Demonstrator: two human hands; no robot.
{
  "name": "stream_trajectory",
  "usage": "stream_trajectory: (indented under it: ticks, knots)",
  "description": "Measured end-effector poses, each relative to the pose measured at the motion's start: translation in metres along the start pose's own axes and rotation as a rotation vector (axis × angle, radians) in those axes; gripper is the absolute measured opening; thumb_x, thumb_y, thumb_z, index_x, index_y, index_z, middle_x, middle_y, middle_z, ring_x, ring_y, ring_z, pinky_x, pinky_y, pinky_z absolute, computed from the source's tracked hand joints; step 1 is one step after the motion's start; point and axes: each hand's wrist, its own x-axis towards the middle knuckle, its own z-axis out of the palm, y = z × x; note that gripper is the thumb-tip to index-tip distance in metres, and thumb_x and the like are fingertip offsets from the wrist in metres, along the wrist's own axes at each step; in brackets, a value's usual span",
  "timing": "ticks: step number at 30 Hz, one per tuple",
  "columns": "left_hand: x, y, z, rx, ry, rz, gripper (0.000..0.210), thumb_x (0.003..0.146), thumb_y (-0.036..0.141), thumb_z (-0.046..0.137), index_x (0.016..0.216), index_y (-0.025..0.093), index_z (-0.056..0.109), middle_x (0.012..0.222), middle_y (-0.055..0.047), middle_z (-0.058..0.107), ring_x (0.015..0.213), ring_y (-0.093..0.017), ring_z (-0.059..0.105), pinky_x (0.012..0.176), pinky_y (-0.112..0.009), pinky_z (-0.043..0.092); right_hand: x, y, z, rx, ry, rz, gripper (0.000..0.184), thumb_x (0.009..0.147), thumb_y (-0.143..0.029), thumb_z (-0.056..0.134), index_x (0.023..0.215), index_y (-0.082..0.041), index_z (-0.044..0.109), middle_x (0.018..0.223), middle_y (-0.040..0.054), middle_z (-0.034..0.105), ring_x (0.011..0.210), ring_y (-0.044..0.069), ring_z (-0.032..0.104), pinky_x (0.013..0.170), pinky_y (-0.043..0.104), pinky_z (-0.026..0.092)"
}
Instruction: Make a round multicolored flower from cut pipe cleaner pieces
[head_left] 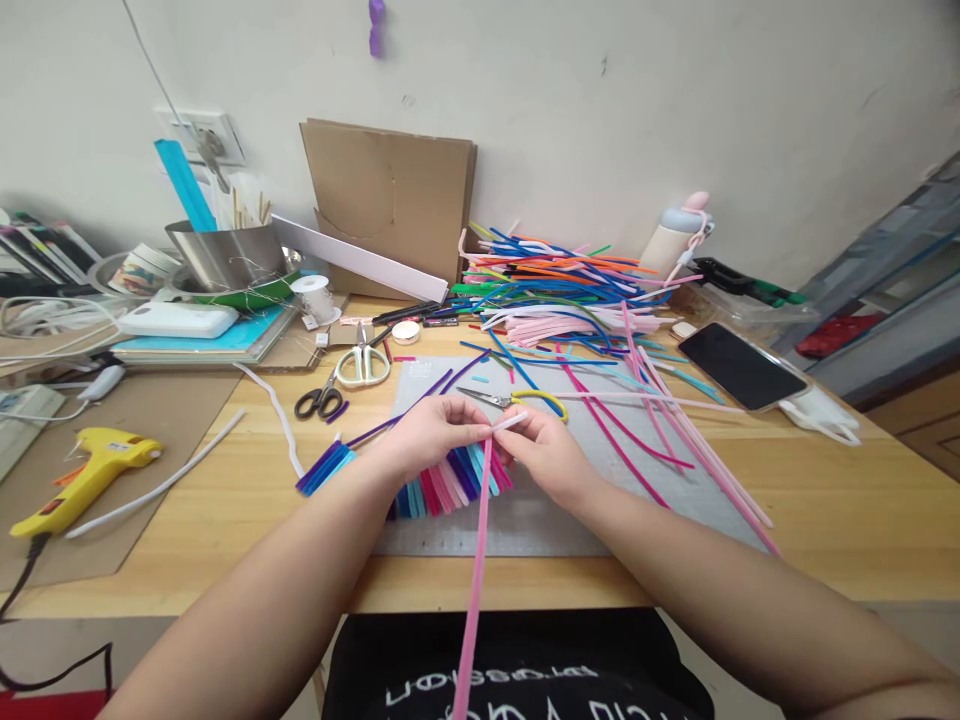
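My left hand (442, 435) and my right hand (551, 455) meet over the grey cutting mat (585, 535), fingers pinched. Between them a long pink pipe cleaner (478, 570) crosses a white pipe cleaner (512, 420); its long end hangs toward my lap. My right fingers grip the white one near its free end, while my left fingertips pinch where the two cross. Beneath my hands runs a row of short pipe cleaner pieces (442, 487) in blue, pink and purple, partly hidden by my left hand and forearm. Yellow-handled scissors (540, 400) lie just beyond my fingers.
A heap of colourful pipe cleaners (555, 280) lies at the back, with long pink ones (705, 460) to the right. A phone (742, 367) rests farther right. At left are a yellow glue gun (90, 475), black scissors (319, 402) and white-handled scissors (363, 365).
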Motion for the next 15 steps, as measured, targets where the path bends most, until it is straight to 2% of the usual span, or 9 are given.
stream_trajectory:
  ticks: [3,8,15]
  knots:
    - [-0.0009,-0.0011,-0.0009,0.077,-0.023,-0.011,0.027,0.069,0.038,0.07,0.076,0.014,0.065,0.074,-0.003,0.065,0.067,-0.013,0.058,0.068,-0.027,0.044,-0.0006,0.001,-0.0009,-0.074,-0.003,-0.011,0.016,0.074,-0.026,0.058,0.066,-0.02,0.046,0.052,-0.0064,0.047,0.047,0.009,0.044,0.046,0.022,0.035]
    - [-0.0023,0.0003,-0.0009,0.097,-0.061,-0.024,0.027,0.068,0.038,0.071,0.077,0.014,0.066,0.075,-0.003,0.066,0.068,-0.013,0.058,0.067,-0.026,0.044,-0.0018,0.0015,-0.0025,-0.211,-0.006,-0.062,0.012,0.077,-0.02,0.051,0.065,-0.019,0.048,0.053,-0.0054,0.047,0.049,0.009,0.044,0.047,0.022,0.033]
    - [-0.0033,0.0031,-0.0001,0.177,-0.053,-0.046,0.025,0.069,0.038,0.069,0.075,0.013,0.067,0.071,-0.002,0.064,0.065,-0.013,0.055,0.064,-0.026,0.042,-0.0036,0.0016,-0.0011,-0.219,-0.038,-0.039,0.014,0.078,-0.021,0.05,0.065,-0.02,0.046,0.052,-0.006,0.047,0.048,0.009,0.044,0.048,0.023,0.032]
